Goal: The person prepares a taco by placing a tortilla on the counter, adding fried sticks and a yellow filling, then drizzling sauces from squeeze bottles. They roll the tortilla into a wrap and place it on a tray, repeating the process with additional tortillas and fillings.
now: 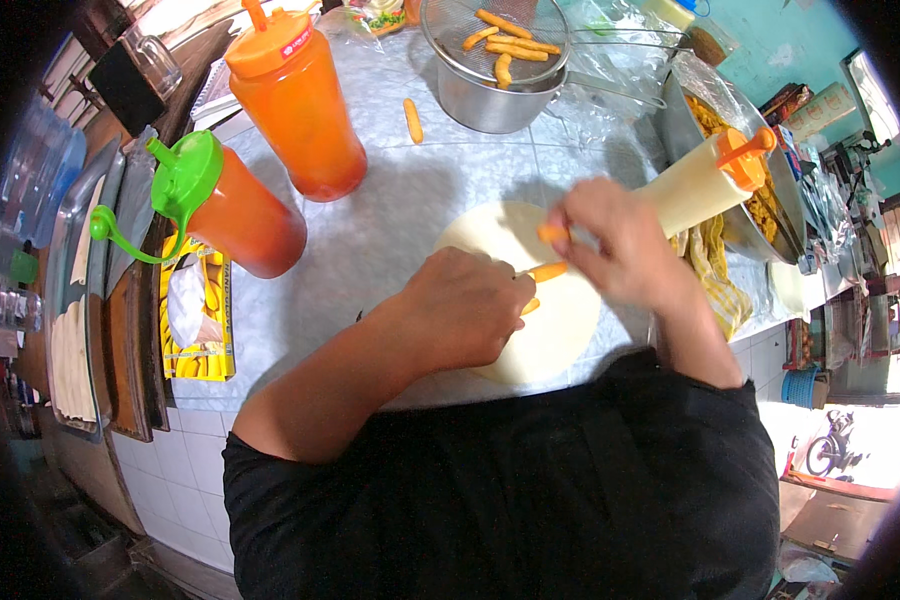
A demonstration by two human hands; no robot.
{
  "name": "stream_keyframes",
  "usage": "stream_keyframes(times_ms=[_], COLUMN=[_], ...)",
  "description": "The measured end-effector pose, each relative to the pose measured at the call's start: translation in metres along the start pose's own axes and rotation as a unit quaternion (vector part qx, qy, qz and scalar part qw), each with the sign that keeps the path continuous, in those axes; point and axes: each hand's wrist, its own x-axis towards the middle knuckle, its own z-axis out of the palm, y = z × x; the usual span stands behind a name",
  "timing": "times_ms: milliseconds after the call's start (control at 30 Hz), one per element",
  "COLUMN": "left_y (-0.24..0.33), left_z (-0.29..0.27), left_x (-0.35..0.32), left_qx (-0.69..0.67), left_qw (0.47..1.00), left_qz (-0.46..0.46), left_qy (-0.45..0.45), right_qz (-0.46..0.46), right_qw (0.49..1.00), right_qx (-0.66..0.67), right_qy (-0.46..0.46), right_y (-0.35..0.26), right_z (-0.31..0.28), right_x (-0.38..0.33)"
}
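A round, pale flatbread [555,350] lies on the table in front of me, partly covered by my hands. My left hand [468,305] is closed over its left part, with the ends of french fries [546,271] showing past the fingers. Above the flatbread's right side, my right hand [610,240] is slightly blurred and pinches a short orange piece of french fry [552,233]. Beyond my hands, a wire strainer [440,35] holding several fries rests on a steel saucepan [495,105]. One loose fry [413,121] lies left of the pan.
Two sauce bottles, one orange-capped [305,120] and one green-capped [245,215], stand at left by a yellow box [198,330]. A cream-coloured squeeze bottle [690,195] leans at right near a metal tray [770,235] of yellow food and a yellow cloth [715,285].
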Motion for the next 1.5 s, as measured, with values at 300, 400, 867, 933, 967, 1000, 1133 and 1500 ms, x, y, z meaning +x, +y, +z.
stream_keyframes(times_ms=[300, 400, 867, 933, 967, 1000, 1133, 1500], left_y=[0.013, 0.011, 0.012, 0.011, 0.011, 0.011, 0.011, 0.009], left_z=[0.004, 0.009, 0.011, 0.009, 0.010, 0.010, 0.008, 0.012], left_x=[0.002, 0.002, 0.002, 0.002, 0.002, 0.002, 0.002, 0.003], left_qx=[0.062, 0.075, 0.066, 0.063, 0.063, 0.066, 0.061, 0.060], left_qw=[0.994, 0.995, 0.996, 0.996, 0.996, 0.996, 0.995, 0.997], left_qz=[-0.071, -0.056, -0.047, -0.053, -0.054, -0.053, -0.058, -0.043], left_qy=[-0.052, -0.038, -0.027, -0.033, -0.035, -0.034, -0.047, -0.026], right_qz=[0.053, 0.065, 0.048, 0.048, 0.051, 0.052, 0.042, 0.045], right_qw=[0.995, 0.995, 0.996, 0.996, 0.996, 0.996, 0.996, 0.996], right_qx=[-0.034, 0.015, 0.032, 0.034, 0.034, 0.032, 0.037, 0.032], right_qy=[0.076, 0.073, 0.070, 0.066, 0.062, 0.060, 0.063, 0.068], right_y=[-0.012, -0.014, -0.008, -0.008, -0.008, -0.008, -0.009, -0.010], right_z=[0.038, 0.035, 0.047, 0.047, 0.047, 0.047, 0.047, 0.046], right_x=[-0.076, -0.076, -0.077, -0.077, -0.077, -0.077, -0.076, -0.074])
